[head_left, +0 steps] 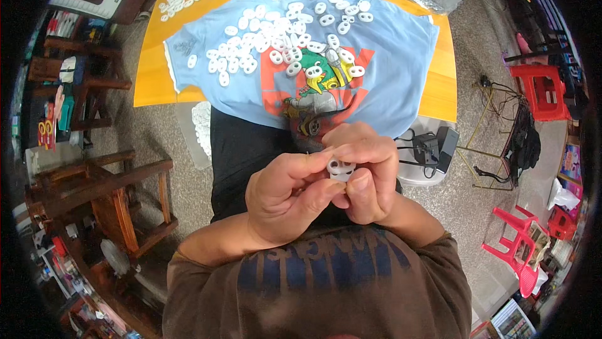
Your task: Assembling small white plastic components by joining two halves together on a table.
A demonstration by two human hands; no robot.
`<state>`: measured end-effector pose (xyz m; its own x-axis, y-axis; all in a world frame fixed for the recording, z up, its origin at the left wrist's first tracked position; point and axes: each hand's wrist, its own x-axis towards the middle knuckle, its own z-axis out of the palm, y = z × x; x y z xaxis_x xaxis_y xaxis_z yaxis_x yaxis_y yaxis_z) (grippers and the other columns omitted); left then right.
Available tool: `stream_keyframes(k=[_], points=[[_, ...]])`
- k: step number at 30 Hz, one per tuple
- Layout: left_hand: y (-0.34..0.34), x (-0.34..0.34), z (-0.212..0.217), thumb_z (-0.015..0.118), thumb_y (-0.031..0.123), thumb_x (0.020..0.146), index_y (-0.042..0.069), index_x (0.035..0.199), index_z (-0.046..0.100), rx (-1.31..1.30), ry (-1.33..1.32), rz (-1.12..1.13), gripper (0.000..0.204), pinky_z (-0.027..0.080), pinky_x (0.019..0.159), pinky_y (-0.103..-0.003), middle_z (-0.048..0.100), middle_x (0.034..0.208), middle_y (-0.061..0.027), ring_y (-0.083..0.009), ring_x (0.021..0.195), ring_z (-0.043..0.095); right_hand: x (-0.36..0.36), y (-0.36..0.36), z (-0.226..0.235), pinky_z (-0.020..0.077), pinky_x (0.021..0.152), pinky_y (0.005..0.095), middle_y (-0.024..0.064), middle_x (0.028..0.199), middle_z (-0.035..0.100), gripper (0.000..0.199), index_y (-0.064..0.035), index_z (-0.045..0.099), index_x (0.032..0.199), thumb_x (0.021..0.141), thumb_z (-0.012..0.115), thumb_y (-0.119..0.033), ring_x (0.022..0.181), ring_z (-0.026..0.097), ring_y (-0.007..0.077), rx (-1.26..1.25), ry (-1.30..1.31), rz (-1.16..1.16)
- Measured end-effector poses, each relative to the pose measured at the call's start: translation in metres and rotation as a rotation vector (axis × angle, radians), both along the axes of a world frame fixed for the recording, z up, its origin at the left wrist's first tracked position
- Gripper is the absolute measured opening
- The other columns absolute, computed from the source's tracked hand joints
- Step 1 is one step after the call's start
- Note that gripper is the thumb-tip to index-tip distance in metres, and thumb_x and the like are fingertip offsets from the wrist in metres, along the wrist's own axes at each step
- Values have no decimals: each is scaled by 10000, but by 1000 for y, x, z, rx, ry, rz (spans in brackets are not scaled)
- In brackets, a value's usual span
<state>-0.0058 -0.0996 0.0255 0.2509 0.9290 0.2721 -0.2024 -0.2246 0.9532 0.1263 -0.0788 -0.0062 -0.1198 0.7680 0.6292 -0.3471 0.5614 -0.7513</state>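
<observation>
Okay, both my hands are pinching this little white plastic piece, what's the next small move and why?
Probably press the thumbs together a little more. Both the left hand and the right hand pinch one small white plastic piece between the fingertips above the lap, so it looks mid-handling. Its exact state is hidden by the fingers. The pile of white plastic pieces lies on the blue T-shirt ahead.

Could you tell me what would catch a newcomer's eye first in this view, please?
First, the two hands at the centre: the left hand and right hand together pinch a small white two-holed plastic piece just above the lap. Beyond them, a light blue printed T-shirt is spread over an orange table, strewn with a heap of similar white pieces. Bright red plastic chairs stand at the right.
</observation>
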Motion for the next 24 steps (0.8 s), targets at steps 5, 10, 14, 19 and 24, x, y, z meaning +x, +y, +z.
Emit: stream_keyframes(k=[5, 10, 14, 19, 24], points=[[1, -1, 0, 573, 1, 833, -36, 1069, 490, 63, 86, 16, 253, 501, 597, -219, 638, 841, -115, -105, 686, 614, -2, -1, -3, 384, 660, 323, 153, 944, 565, 242, -4, 400, 1063, 913, 430, -192, 717, 434, 185, -7, 32, -33], [0, 0, 0, 574, -2, 831, -38, 1066, 490, 42, 78, 36, 252, 502, 594, -219, 636, 833, -118, -106, 685, 615, -6, -2, -2, 384, 671, 334, 154, 899, 549, 235, -14, 402, 1044, 912, 427, -207, 709, 439, 181, -25, 31, -60], [1, 3, -3, 579, -4, 826, -43, 1075, 480, -32, -71, 9, 271, 507, 603, -227, 633, 842, -126, -114, 691, 618, -4, 0, 3, 380, 685, 343, 140, 851, 521, 229, -27, 411, 1025, 910, 425, -225, 702, 442, 178, -66, 44, -31], [-1, 0, -9, 583, -10, 820, -45, 1088, 470, 41, 4, 35, 293, 511, 624, -237, 627, 884, -130, -124, 717, 621, -2, 3, 2, 379, 656, 313, 156, 946, 557, 252, -19, 393, 1067, 911, 449, -209, 708, 430, 180, -6, 36, 28], [0, 4, -7, 600, -14, 806, -41, 1103, 476, -27, -112, 59, 323, 510, 628, -242, 623, 897, -117, -126, 734, 622, -1, 2, 1, 379, 640, 309, 150, 906, 520, 255, -15, 398, 1054, 911, 453, -219, 689, 427, 178, -36, 40, 40]])
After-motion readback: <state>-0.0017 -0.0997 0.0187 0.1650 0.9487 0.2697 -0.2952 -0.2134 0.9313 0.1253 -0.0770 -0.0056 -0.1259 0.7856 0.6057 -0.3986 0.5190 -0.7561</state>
